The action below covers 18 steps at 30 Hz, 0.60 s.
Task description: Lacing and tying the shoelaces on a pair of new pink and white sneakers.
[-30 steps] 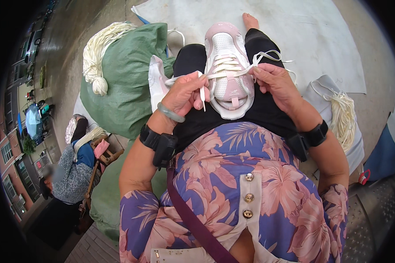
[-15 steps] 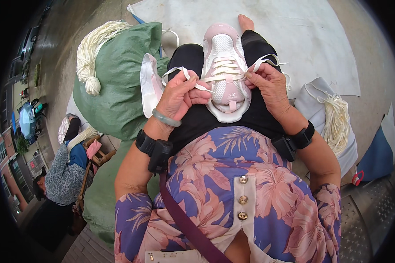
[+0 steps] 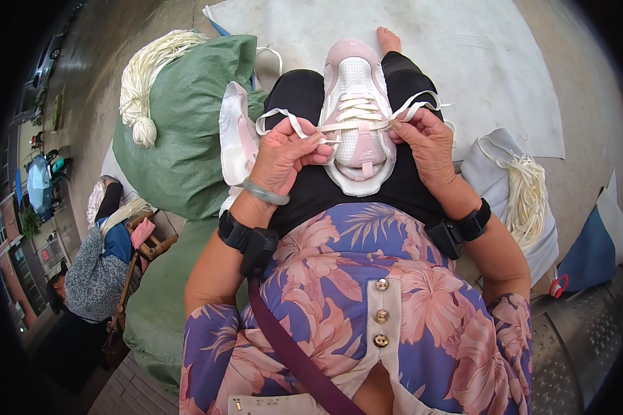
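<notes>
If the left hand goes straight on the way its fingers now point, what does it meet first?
Probably the pink and white sneaker on the lap: the left hand points right toward its tongue, pinching the flat white shoelace. Depth is unclear.

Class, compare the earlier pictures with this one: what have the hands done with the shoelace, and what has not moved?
The left hand has drawn its lace end out leftward; the right hand has pulled the other end up to the right. Both keep their grip on the lace. The pink shoe stays on the lap, the second shoe beside it against the green sack.

pink-and-white shoe (image 3: 356, 114) – cream lace (image 3: 284, 117) – green sack (image 3: 187, 131).
</notes>
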### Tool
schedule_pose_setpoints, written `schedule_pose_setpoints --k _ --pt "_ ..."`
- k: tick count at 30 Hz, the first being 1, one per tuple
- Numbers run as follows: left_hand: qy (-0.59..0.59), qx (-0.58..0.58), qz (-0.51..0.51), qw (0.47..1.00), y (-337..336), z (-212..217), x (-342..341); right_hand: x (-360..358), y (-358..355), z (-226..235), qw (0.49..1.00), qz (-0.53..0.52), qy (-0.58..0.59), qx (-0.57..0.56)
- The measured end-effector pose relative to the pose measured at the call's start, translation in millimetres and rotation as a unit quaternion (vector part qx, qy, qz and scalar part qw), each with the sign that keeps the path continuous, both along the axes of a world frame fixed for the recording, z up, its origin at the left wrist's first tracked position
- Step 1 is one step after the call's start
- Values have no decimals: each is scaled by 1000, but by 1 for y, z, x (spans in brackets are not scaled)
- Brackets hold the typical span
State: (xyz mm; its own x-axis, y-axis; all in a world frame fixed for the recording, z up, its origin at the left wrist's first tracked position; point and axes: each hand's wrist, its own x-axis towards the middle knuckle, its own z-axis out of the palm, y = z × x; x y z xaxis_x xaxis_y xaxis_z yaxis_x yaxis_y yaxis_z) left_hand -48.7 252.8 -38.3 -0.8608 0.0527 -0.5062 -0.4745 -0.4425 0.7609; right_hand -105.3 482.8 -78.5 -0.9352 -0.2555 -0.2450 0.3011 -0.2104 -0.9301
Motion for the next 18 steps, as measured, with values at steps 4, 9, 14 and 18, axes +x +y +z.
schedule_pose_setpoints --k 4,9,14,18 --pt "24 -64 -23 997 4 -1 1 1 2 -1 1000 -2 -10 -5" --pt "38 -91 -30 995 8 -3 3 2 2 -2 1000 -14 -9 -14" --pt "3 -108 -7 994 11 0 1 3 0 -4 1000 -19 4 -3" --pt "12 -127 -23 992 11 3 -2 3 2 -10 959 10 207 194"
